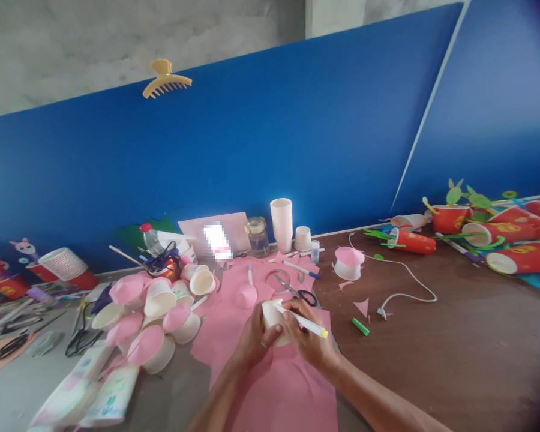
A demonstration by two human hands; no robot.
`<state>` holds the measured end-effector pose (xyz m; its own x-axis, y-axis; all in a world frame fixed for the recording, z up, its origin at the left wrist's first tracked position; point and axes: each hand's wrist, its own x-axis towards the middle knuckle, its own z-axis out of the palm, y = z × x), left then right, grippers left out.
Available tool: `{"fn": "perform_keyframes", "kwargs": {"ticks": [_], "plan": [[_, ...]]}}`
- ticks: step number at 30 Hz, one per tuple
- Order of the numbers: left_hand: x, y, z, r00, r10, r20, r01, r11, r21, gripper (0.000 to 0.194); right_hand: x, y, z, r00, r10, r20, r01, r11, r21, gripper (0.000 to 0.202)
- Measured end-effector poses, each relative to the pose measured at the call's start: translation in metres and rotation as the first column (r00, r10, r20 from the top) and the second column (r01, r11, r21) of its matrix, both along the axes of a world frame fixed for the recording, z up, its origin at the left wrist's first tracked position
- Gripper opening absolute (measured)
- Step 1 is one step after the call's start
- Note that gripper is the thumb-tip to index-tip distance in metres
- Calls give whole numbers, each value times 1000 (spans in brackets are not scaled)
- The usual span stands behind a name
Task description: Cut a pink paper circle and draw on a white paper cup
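My left hand (255, 337) is wrapped round a white paper cup (271, 312), with the thumb across its side. In my right hand (309, 342) is a white marker with a yellow end (312, 326), its tip at the cup's surface near the top. Both hands are over pink paper (270, 390). Just beyond them lie black-handled scissors (306, 296), a blue pen (302, 269) and a pink paper cone (246, 296).
Several white cups with pink cones (150, 348) crowd the left. A cup stack (282, 225) and glass jar (257, 237) stand behind. At right are a white cable (414, 276), a green cap (360, 327) and red cups (524, 257).
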<state>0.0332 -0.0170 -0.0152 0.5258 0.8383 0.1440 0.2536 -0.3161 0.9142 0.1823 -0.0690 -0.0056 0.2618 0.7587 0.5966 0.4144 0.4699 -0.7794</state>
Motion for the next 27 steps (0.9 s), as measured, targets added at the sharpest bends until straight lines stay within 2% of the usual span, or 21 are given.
{"fn": "perform_keyframes", "kwargs": {"ticks": [15,27], "plan": [[0,0,0,1000,-4,-4,4,1000,13,59,2,0,-3,1000,4,24,-4,1000,5,11],[1,-1,4,1000,-9,3,9,1000,-8,59,2,0,4,1000,5,2,-5,1000,4,10]]}}
